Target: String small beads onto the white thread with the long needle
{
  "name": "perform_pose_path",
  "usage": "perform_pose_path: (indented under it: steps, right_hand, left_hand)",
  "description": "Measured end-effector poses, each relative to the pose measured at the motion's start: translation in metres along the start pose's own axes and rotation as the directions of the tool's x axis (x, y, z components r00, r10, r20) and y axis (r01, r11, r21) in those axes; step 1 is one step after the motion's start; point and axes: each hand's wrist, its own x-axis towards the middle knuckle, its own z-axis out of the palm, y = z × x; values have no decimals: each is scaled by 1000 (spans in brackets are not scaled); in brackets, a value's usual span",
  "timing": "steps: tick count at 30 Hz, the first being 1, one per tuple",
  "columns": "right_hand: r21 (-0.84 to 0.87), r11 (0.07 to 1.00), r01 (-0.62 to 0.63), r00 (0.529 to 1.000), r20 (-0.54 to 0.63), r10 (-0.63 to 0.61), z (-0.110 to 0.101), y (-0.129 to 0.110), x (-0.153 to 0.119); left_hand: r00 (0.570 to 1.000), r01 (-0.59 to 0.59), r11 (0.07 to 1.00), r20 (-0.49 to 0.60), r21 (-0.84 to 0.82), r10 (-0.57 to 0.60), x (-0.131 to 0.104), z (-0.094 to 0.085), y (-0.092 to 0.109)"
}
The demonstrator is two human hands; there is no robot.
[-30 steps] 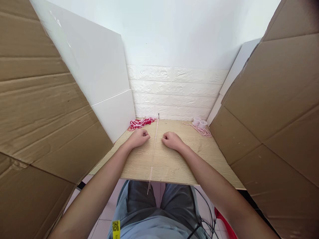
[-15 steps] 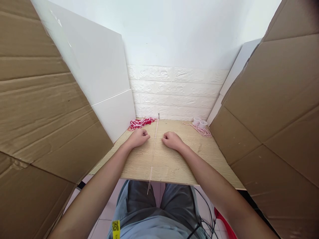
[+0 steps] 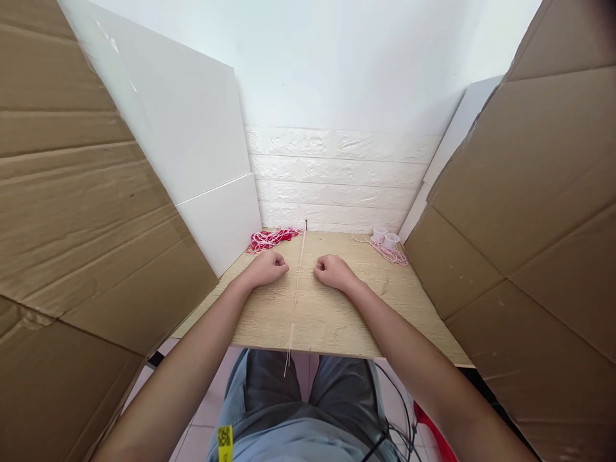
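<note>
A thin pale pink cord (image 3: 298, 282) runs down the middle of the wooden board (image 3: 346, 314), from a small dark hook (image 3: 306, 224) at the back to the front edge, where its loose ends hang over. My left hand (image 3: 269, 267) is closed just left of the cord, fingers curled in. On the other side my right hand (image 3: 333, 271) is closed too, thumb side toward the cord. Both hands rest low over the board, apart from each other. Whatever thin strand the fingers may pinch is too fine to make out.
Red and pink cord lies in a tangled bundle (image 3: 270, 240) at the back left. Two small clear cups (image 3: 391, 241) stand at the back right beside a pink cord bundle (image 3: 392, 255). Tall cardboard panels (image 3: 96, 212) flank both sides; a white brick-pattern wall (image 3: 356, 173) closes the back.
Both closed hands stay nearly in place, with the gap between them slightly wider. The cord on the board looks the same.
</note>
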Motion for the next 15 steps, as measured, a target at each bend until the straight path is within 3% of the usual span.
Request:
perform_pose_path:
  steps: [5, 10, 15]
  right_hand:
    - [105, 994, 21, 994, -106, -10, -5, -5, -3]
    - [286, 952, 110, 993, -79, -91, -5, -14, -5]
    - [310, 931, 190, 982, -73, -176, -2, -18, -5]
  left_hand:
    - [999, 15, 999, -43, -29, -17, 0, 1, -3]
    - [999, -35, 996, -23, -79, 34, -2, 4, -3]
    - [995, -99, 987, 1, -125, 100, -3, 6, 1]
